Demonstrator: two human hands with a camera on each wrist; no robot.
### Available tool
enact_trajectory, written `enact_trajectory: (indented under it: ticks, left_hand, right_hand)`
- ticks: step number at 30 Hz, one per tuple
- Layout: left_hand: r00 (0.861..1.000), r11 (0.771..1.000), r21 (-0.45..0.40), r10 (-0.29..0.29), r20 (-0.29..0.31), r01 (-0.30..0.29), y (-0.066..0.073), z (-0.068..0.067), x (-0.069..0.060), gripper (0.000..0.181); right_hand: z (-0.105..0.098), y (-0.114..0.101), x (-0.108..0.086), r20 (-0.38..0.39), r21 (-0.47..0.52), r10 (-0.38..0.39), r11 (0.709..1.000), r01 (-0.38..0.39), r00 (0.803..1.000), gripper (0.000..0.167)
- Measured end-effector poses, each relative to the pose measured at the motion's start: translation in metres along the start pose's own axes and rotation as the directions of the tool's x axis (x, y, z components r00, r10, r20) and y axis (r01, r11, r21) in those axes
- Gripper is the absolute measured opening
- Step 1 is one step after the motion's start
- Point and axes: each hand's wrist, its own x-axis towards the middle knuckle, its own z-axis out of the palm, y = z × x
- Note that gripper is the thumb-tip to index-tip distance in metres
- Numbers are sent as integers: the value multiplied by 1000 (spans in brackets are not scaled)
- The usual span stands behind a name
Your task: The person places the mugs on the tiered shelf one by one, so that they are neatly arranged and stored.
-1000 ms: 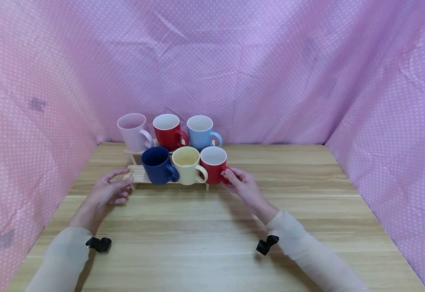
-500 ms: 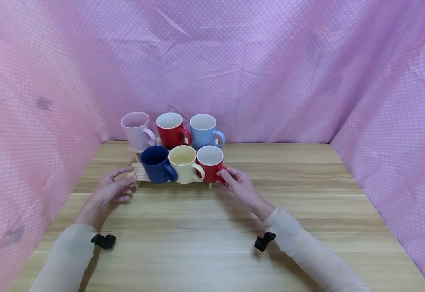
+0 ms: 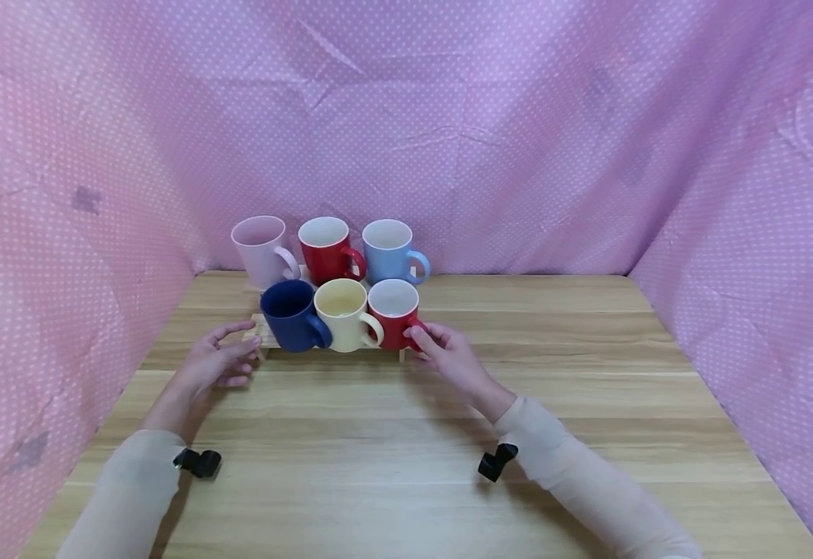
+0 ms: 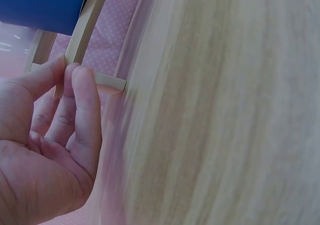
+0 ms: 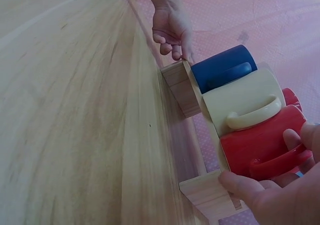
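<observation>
My left hand (image 3: 213, 365) pinches the left end of a two-tier wooden rack (image 4: 89, 27) between thumb and fingers. My right hand (image 3: 451, 361) grips a red mug (image 3: 388, 322) by its handle at the right end of the lower tier. Touching that mug on its left is a cream-yellow mug (image 3: 339, 326), and beyond it a navy blue mug (image 3: 287, 322). All three stand in a tight row, handles to the right. In the right wrist view, fingers of my right hand (image 5: 285, 195) also lie near the rack's edge.
On the upper tier behind stand a pale pink mug (image 3: 259, 256), another red mug (image 3: 322, 260) and a light blue mug (image 3: 385, 260). A wooden table (image 3: 350, 450) carries the rack. Pink dotted cloth (image 3: 406, 116) hangs around the back and sides.
The lower row of three mugs has slid left along the rack, together with my right hand on the red mug. My left hand stays at the rack's end; the upper mugs keep their places.
</observation>
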Motion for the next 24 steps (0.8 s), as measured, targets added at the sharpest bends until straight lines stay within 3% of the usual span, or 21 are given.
enact_trajectory:
  ticks: [5,15,19,21,22,24]
  left_hand:
    - [1000,1000,24,-2,3,2,10,2,-8,52]
    - [1000,998,64,28,-1,-27,0,-5,1,54]
    - [998,986,154,63,-1,-62,3,-6,-2,63]
    - [992,959,255,128,3,-124,6,-5,-4,63]
    - [984,930,325,177,12,-172,9,-5,-5,62]
    - [954,838,469,295,44,-281,14,-4,-9,57]
  right_hand:
    - [0,-3,1,33,1,14,1000,-14,999,38]
    - [2,-5,3,66,-18,36,999,-34,997,38]
    - [-2,-9,4,88,-109,31,994,-21,996,44]
    - [-9,-13,4,91,-208,1,978,18,996,48]
    - [-14,-16,4,90,-280,-29,959,53,996,50]
    - [-28,-22,3,98,-412,-107,901,138,989,52]
